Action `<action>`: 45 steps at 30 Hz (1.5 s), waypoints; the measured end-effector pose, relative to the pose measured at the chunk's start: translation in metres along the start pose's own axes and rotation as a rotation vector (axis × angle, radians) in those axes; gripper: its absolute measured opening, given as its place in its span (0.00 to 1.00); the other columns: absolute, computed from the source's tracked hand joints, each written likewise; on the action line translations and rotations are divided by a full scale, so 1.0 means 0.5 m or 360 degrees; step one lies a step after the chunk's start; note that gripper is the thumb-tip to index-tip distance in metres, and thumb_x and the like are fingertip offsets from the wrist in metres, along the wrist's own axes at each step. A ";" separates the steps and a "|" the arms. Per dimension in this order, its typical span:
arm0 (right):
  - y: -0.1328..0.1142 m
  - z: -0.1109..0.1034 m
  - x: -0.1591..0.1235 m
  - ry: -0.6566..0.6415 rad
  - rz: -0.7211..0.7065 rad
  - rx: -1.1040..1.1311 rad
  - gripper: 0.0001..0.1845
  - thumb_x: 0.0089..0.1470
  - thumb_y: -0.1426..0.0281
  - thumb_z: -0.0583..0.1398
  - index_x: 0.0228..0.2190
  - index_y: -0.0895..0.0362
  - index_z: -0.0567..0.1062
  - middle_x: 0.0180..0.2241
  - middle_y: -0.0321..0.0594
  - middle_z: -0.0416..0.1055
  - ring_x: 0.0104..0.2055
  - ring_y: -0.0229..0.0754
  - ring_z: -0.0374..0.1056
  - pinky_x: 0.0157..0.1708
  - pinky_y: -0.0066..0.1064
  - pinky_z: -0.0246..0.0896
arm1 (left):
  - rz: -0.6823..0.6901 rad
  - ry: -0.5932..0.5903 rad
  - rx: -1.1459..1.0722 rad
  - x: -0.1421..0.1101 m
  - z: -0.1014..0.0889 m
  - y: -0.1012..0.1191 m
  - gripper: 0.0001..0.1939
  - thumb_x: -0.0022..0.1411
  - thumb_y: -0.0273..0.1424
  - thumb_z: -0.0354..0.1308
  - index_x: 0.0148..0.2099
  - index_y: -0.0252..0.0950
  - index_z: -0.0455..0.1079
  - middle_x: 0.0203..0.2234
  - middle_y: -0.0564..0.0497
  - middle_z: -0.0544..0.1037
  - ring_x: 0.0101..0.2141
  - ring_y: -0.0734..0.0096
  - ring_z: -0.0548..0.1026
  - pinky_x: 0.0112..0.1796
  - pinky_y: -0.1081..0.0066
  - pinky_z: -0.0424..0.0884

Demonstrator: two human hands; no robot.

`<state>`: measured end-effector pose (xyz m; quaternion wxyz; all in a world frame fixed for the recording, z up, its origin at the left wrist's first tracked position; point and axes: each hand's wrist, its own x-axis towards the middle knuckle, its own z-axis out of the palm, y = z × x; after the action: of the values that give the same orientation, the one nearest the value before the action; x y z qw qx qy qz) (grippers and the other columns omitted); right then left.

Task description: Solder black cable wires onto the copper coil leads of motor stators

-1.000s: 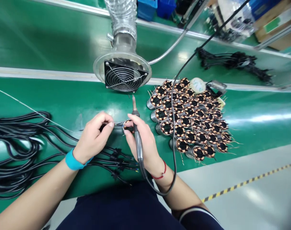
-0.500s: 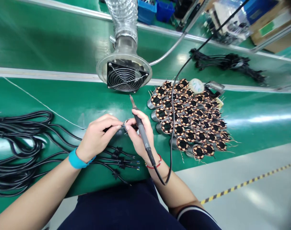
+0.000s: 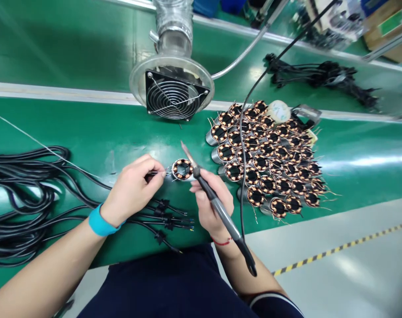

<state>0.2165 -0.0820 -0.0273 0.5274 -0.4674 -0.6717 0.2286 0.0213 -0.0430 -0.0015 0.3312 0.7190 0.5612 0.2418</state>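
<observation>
Fan: a round fume fan (image 3: 172, 95) with a wire guard sits on the far side of the green belt (image 3: 88, 128), and all places here are told from it.
Left hand: the left hand (image 3: 131, 190) is in front of the fan and a bit to its left. A blue band (image 3: 99, 223) is on the wrist.
Left fingers: they are closed, pinching a thin wire (image 3: 156, 174).
Right hand: the right hand (image 3: 214, 203) is in front of the fan and a bit to its right. A red string (image 3: 222, 242) is on the wrist.
Right fingers: they are closed around a soldering iron (image 3: 220, 212), and its tip points up toward the fan.
Coil: 1 copper coil can (image 3: 182, 170) is in front of the fan, between the 2 hands. The wire runs to it. I cannot tell if the left fingers touch the can.
Pile: many more coil cans (image 3: 263, 163) lie to the right of the fan.
Cords: black cords (image 3: 22, 198) lie in loops to the left of the hands, far from the fan.
</observation>
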 end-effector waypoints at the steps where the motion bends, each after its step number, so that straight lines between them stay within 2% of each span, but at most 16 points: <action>1: -0.001 -0.004 -0.010 0.0026 -0.0047 -0.0003 0.18 0.59 0.67 0.57 0.51 0.51 0.70 0.29 0.37 0.74 0.31 0.41 0.71 0.33 0.37 0.71 | -0.0014 0.0021 0.0013 0.000 0.001 0.001 0.06 0.61 0.28 0.52 0.32 0.36 0.69 0.28 0.53 0.70 0.30 0.72 0.69 0.33 0.71 0.63; 6: 0.000 -0.008 -0.047 0.0031 -0.0084 0.0023 0.14 0.56 0.69 0.57 0.45 0.53 0.72 0.23 0.36 0.72 0.24 0.39 0.68 0.24 0.32 0.68 | -0.0016 0.0120 0.0070 -0.001 0.008 0.003 0.06 0.61 0.29 0.53 0.32 0.37 0.69 0.28 0.53 0.71 0.29 0.73 0.69 0.31 0.72 0.63; 12: 0.004 -0.007 -0.042 0.0043 -0.0126 0.0003 0.12 0.56 0.68 0.57 0.43 0.53 0.72 0.22 0.35 0.72 0.20 0.38 0.66 0.20 0.30 0.64 | -0.0003 0.0164 0.0118 0.000 0.011 0.004 0.05 0.60 0.28 0.54 0.32 0.36 0.70 0.28 0.53 0.71 0.30 0.72 0.70 0.32 0.70 0.64; 20: 0.007 -0.009 -0.046 0.0049 -0.0106 0.0017 0.13 0.56 0.67 0.58 0.44 0.53 0.72 0.22 0.35 0.73 0.20 0.38 0.68 0.21 0.30 0.66 | -0.0044 0.0156 0.0174 0.002 0.012 0.010 0.06 0.61 0.30 0.53 0.32 0.37 0.70 0.28 0.53 0.72 0.30 0.70 0.71 0.33 0.69 0.65; 39: 0.009 -0.005 -0.047 0.0054 -0.0128 0.0017 0.12 0.57 0.67 0.57 0.43 0.54 0.73 0.22 0.35 0.73 0.20 0.37 0.68 0.22 0.29 0.66 | 0.0019 0.0186 0.0190 0.001 0.014 0.008 0.05 0.61 0.29 0.54 0.33 0.37 0.70 0.28 0.53 0.71 0.30 0.72 0.70 0.33 0.69 0.65; 45: 0.012 -0.004 -0.047 0.0098 -0.0151 0.0031 0.14 0.56 0.69 0.58 0.46 0.55 0.72 0.24 0.36 0.72 0.24 0.37 0.68 0.24 0.30 0.68 | 0.0026 0.0184 0.0213 0.000 0.012 0.010 0.06 0.60 0.29 0.54 0.32 0.36 0.70 0.28 0.53 0.71 0.29 0.72 0.70 0.32 0.70 0.64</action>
<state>0.2210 -0.1001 -0.0431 0.5625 -0.4367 -0.6743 0.1954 0.0290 -0.0448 -0.0015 0.2476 0.7289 0.5883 0.2475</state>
